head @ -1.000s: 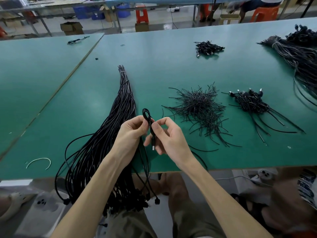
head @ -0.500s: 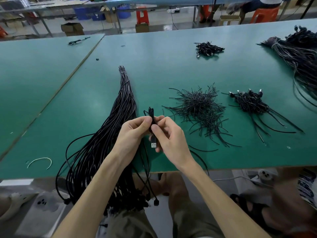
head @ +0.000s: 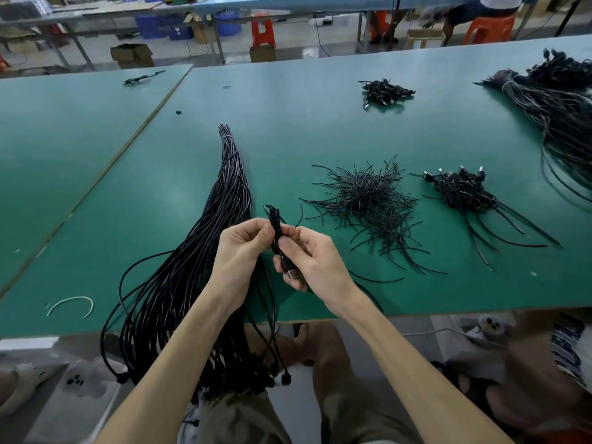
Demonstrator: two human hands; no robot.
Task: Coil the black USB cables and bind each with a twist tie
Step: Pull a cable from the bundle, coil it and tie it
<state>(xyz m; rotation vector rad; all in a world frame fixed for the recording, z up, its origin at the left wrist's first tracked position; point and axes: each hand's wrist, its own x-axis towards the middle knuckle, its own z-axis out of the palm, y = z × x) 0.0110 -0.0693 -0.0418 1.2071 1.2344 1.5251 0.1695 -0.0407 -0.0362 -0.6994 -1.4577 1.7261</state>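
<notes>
Above the green table's [head: 288, 129] near edge, a coiled USB cable [head: 275, 219] was pinched by both the left hand [head: 238, 251] and the right hand [head: 315, 261], held close together. A long cable bundle [head: 224, 193] lay just left, with twist ties [head: 368, 200] and bound coils [head: 461, 193] to the right. The contents of the far cardboard box [head: 133, 56] could not be seen.

You get bright, even light from overhead, so the pile of twist ties [head: 365, 200] throws hardly any shadow. Left of the pile, the green table [head: 288, 129] carries a pale, soft sheen. Far beyond the pile, the floor [head: 307, 52] shows a white glare patch. Your left hand [head: 240, 251], right hand [head: 315, 261] and the coiled cable [head: 275, 219] they pinch, just left of the pile, read sharp. Far right of it the cable bundle [head: 557, 107] smears, and the corner below-right is blurred. The table's edges bow with the wide lens.
</notes>
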